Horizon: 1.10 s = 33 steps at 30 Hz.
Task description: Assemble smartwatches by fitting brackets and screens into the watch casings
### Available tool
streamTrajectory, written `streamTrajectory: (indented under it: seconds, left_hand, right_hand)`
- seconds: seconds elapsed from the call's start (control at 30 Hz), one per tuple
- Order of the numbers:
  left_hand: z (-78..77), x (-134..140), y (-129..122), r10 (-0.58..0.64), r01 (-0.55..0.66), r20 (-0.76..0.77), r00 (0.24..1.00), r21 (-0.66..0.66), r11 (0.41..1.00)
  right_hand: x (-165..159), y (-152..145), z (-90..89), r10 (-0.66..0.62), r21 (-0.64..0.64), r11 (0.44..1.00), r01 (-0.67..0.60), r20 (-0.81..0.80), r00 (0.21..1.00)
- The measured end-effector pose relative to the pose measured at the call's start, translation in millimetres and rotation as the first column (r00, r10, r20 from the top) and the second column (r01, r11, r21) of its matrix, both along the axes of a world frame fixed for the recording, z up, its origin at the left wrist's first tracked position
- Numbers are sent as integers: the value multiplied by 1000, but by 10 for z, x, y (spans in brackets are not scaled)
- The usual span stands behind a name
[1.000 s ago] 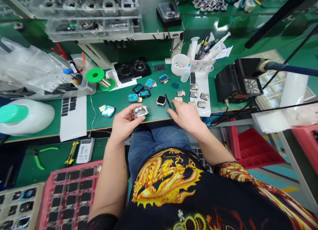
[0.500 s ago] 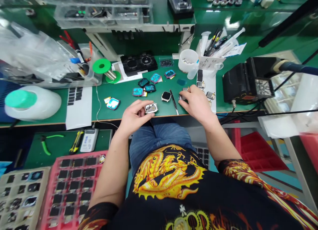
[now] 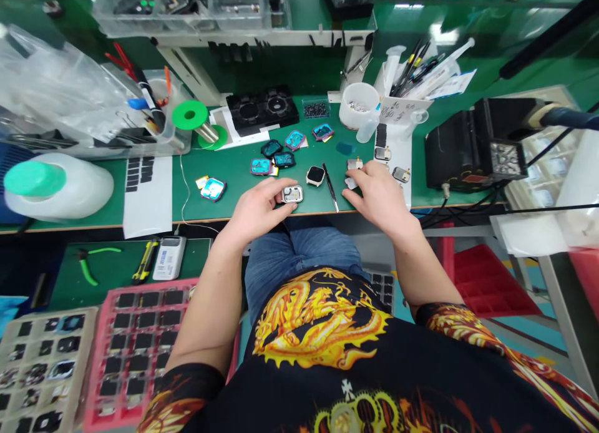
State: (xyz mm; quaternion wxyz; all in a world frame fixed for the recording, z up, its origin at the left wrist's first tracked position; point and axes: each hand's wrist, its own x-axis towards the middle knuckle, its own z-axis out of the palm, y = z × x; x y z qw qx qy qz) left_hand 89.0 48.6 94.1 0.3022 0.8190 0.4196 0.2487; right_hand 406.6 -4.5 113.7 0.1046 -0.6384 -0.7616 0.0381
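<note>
My left hand [image 3: 263, 206] grips an opened silver smartwatch case [image 3: 292, 194] between thumb and fingers at the bench edge, its inside facing up. A smartwatch with a dark screen [image 3: 315, 176] lies just right of it, beside black tweezers [image 3: 330, 187]. My right hand [image 3: 380, 194] rests on the bench with thumb and fingers apart. By its fingertips is a small pale flat part [image 3: 350, 183], partly covered by the hand. A small silver screen part [image 3: 354, 164] lies just beyond. Several watch cases with blue film [image 3: 260, 166] are spread farther back.
Solder wire spool [image 3: 200, 125], black twin-round fixture [image 3: 262, 108] and white tub [image 3: 359, 105] stand at the back. A black machine [image 3: 475, 145] is on the right, a white bottle [image 3: 58, 184] on the left. Below left sits a pink tray [image 3: 112, 289] of dark screens.
My right thumb and fingers have spread apart, and the pale part by them now shows. The watch case in my left hand has turned slightly. The whole view has shifted a little.
</note>
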Motion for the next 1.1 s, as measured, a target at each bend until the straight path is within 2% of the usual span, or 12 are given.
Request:
streamTrajectory:
  seconds: [0.3, 0.4, 0.53, 0.6, 0.83, 1.1]
  left_hand:
    - [-17, -15, -4, 68, -67, 75, 995, -20, 998]
    - [-57, -24, -53, 101, -94, 157, 982, -55, 994]
    - [-169, -40, -155, 214, -178, 384, 898, -127, 976]
    - [-216, -40, -203, 270, -238, 450, 851, -128, 963]
    - [-264, -15, -239, 277, -267, 453, 847, -89, 960]
    - [-234, -23, -247, 254, -243, 480, 840, -87, 966]
  right_hand:
    - [38, -90, 12, -8, -7, 1000, 8, 24, 1000]
    - [70, -95, 30, -3, 3, 1000, 3, 36, 999]
    - [104, -110, 52, 6, -11, 1000, -6, 48, 999]
    - [110, -124, 39, 11, -11, 1000, -10, 47, 999]
    - [73, -215, -33, 16, 18, 1000, -17, 47, 999]
    - [76, -349, 18, 98, 11, 995, -99, 83, 992]
